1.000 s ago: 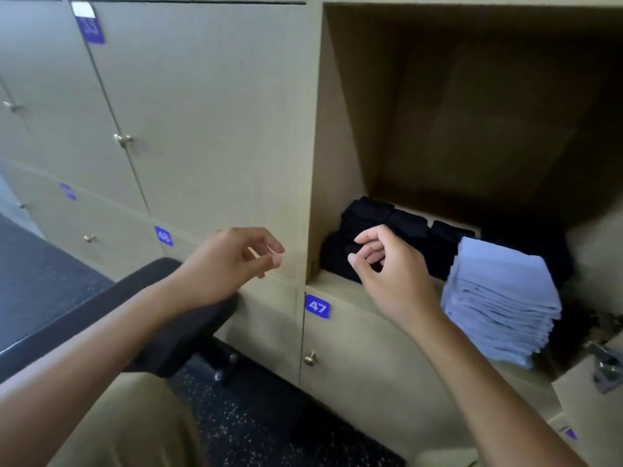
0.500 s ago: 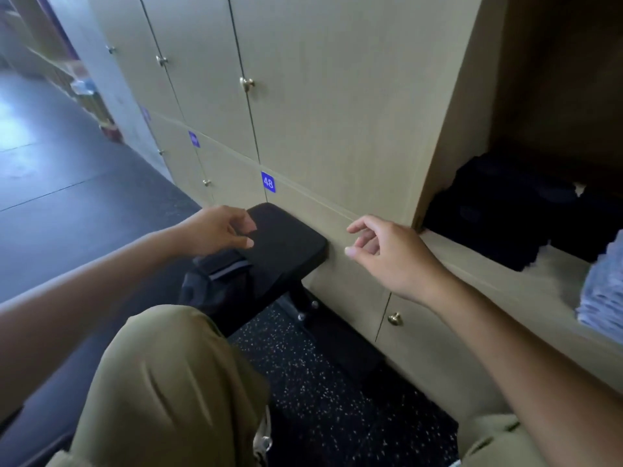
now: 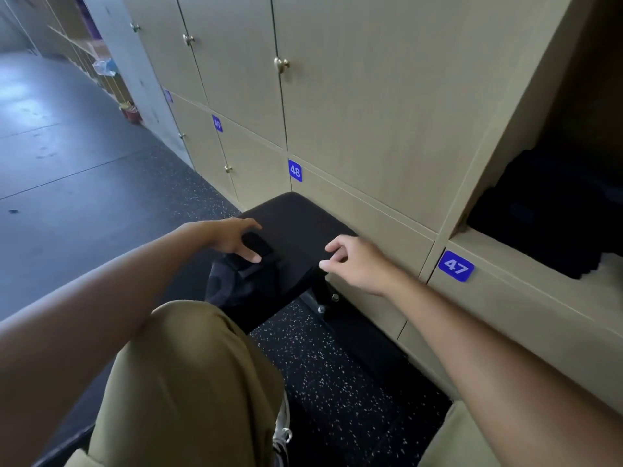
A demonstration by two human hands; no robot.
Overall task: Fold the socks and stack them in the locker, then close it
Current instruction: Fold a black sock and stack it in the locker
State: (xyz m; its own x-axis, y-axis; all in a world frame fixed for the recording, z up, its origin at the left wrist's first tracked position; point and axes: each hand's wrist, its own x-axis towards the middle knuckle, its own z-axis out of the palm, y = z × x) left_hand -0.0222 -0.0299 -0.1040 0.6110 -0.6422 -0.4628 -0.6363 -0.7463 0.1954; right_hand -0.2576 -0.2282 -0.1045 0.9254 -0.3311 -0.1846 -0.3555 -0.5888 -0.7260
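Nearest to the camera is the person's knee in khaki trousers (image 3: 188, 375), at the bottom of the view, with a white shoe (image 3: 281, 433) just beside it on the black speckled floor (image 3: 337, 382).

Beyond the knee stands a black padded bench (image 3: 296, 224), its far end close to the locker fronts. On the near left corner of the bench lies a pile of dark socks (image 3: 236, 281). The left hand (image 3: 232, 239) is on top of this pile; its thumb and fingers curl around one black sock (image 3: 258, 246) and grasp it. The right hand (image 3: 357, 264) hovers over the near right edge of the bench, holding nothing, with the fingers loosely curled and the index finger and thumb stretched toward the pile.

Behind the bench is the wall of beige lockers, with blue number plates 48 (image 3: 295, 170) and 47 (image 3: 456, 266). Above plate 47, at the right edge of the view, the open locker (image 3: 505, 241) shows folded black socks (image 3: 539, 217) on its shelf, toward the left side. They are dark and hard to count.

Farther left, closed doors with small brass knobs (image 3: 281, 64) continue along the grey floor.
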